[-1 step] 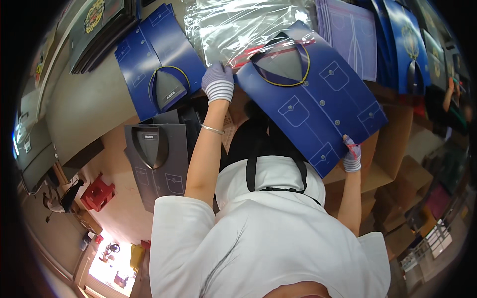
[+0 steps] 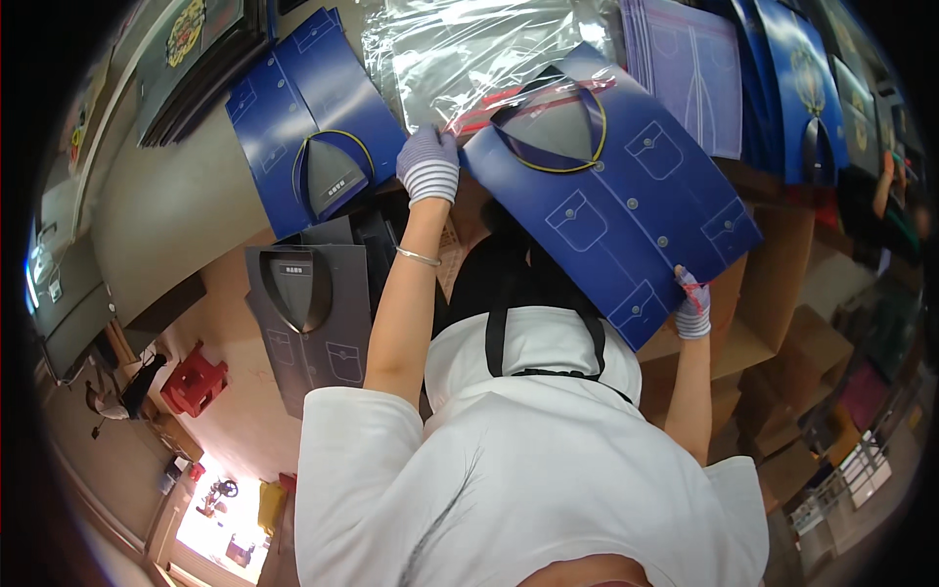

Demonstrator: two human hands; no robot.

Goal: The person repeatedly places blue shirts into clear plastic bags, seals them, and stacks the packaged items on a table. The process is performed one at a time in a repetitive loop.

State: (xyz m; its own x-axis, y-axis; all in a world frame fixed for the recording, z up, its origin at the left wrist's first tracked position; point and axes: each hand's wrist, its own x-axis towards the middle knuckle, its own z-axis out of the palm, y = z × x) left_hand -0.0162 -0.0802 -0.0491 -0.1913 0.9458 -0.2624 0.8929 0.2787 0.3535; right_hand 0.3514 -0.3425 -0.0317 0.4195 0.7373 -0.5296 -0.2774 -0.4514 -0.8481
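Note:
A blue shirt-shaped cardboard box (image 2: 626, 215), with a grey collar insert and printed pockets and buttons, is held tilted in front of me. My left hand (image 2: 427, 164), in a striped glove, grips its upper left corner by the collar, where a clear plastic bag (image 2: 469, 59) with a red strip lies over the box top. My right hand (image 2: 693, 305), also gloved, grips the box's lower right edge. A thin bracelet sits on my left wrist.
A second blue shirt box (image 2: 293, 127) lies to the left, and a grey one (image 2: 313, 333) below it. More blue and purple boxes (image 2: 694, 68) are stacked at the top right. Brown cartons (image 2: 773, 323) stand on the right. A red stool (image 2: 193, 383) is on the floor at the left.

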